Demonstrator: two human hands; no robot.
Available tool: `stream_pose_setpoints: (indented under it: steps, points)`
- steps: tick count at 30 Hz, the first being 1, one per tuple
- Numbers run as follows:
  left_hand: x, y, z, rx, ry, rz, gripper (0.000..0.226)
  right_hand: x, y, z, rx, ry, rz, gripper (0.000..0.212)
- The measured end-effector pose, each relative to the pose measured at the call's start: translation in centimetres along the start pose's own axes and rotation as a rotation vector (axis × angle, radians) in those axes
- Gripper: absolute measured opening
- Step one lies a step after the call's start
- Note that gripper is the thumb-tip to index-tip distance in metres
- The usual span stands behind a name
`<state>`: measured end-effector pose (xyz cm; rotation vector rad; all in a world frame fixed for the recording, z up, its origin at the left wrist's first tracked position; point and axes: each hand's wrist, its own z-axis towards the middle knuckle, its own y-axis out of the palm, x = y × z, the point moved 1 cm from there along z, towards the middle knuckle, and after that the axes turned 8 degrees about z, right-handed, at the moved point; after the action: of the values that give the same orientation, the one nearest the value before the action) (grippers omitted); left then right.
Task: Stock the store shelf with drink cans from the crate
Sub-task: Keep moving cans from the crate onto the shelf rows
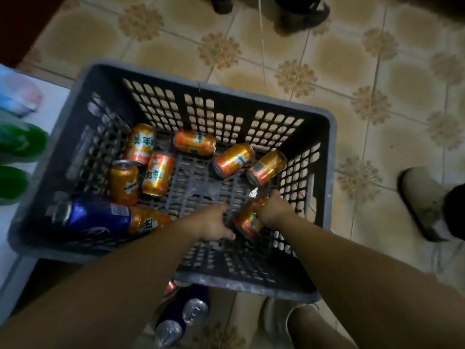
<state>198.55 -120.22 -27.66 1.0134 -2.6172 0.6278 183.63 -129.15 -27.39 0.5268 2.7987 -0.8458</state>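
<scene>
The single head-worn view looks almost straight down from above the person's arms into the dark crate (251, 98), which lies close beneath and fills the middle of the picture. It faces forward over the crate's near rim toward the tiled floor (352, 71) past its far rim, and the left forearm (100, 298) and right forearm (364, 273) enter from the bottom corners.

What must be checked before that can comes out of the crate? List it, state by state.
1. Right hand grips the orange metal drink can: ok.
2. Left hand free, fingers open: ok.
3. Dark slotted plastic crate holds more cans: ok.
4. Blue metal drink can lies away from both hands: ok.
5. Room for cans on the white ledge: cannot tell.
</scene>
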Motion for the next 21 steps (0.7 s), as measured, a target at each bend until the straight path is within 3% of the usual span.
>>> stream_pose_setpoints:
  steps: [3,6,10,13,15,19,21]
  points:
    - [-1.1,0.4,2.4,-0.047,-0.008,-0.018,0.091,0.3,2.2,2.7,-0.006,0.1,0.116,0.083]
    - [-2.0,0.7,3.5,-0.083,-0.028,-0.03,0.098,0.7,4.0,3.6,0.082,0.151,0.187,0.073]
    - [-2.7,0.6,3.0,-0.091,-0.049,-0.17,0.089,0.0,4.5,3.1,0.106,0.03,0.211,0.071]
    - [-2.3,0.2,1.3,-0.036,-0.015,-0.278,0.097,-1.6,3.8,1.0,0.098,-0.086,0.359,0.075]
    - [-1.6,-0.4,-1.3,0.03,0.025,-0.38,0.079,-3.2,2.5,-1.5,0.082,-0.15,0.441,0.077]
    - [0.2,-2.1,-8.2,0.282,0.074,-0.51,0.08,-6.4,-0.2,-7.7,0.064,-0.255,0.57,0.089]
    - [0.8,-3.1,-12.1,0.374,0.102,-0.527,0.069,-8.1,-1.5,-11.8,0.041,-0.323,0.621,0.087]
